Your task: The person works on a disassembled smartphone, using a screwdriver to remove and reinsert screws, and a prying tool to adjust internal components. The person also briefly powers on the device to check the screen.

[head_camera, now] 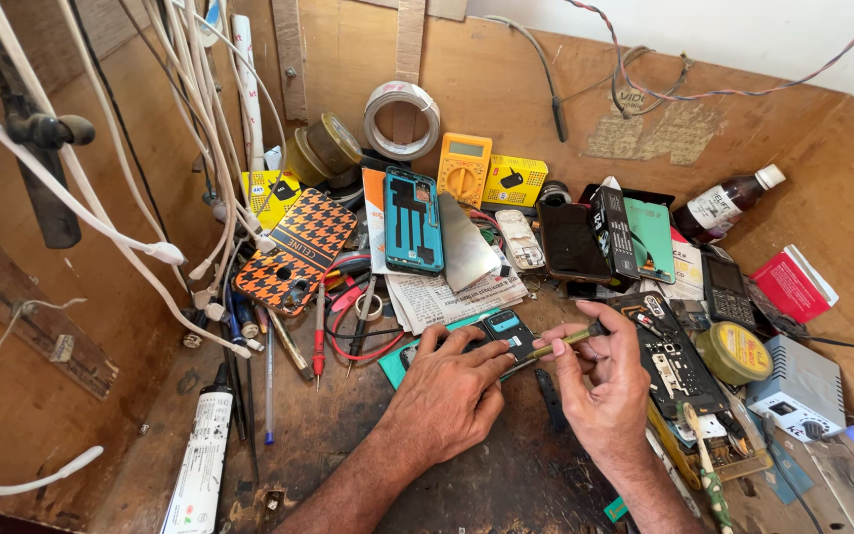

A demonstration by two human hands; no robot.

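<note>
Low in the middle of the frame, the left hand (447, 396) is lying flat, fingers spread, pressing down on a small dark phone board (506, 334) with a blue patch, which is resting on a teal sheet (397, 364) at the centre of the bench (486, 475). Just to its right, the right hand (600, 381) is pinching a thin screwdriver (563, 341) between thumb and fingertips, the other fingers curled in; the tool is lying nearly level, its tip pointing left and touching the board's right edge.

Right of that hand, an opened black phone (672, 361) is lying with its insides showing, and a round yellow tin (733, 351) is sitting just beside it. Farther right, a grey box (798, 386) with a knob is standing near the frame's edge.

Above the hands, a teal phone frame (413, 220) is leaning over folded newspaper (447, 295). A yellow multimeter (464, 168) is standing behind it at upper centre. An orange patterned case (294, 252) is lying to the left, with red-handled tools (320, 331) below it. White cables (140, 237) are hanging down the upper left. A white tube (200, 460) is lying at lower left, and a brown bottle (724, 205) is leaning at upper right.
</note>
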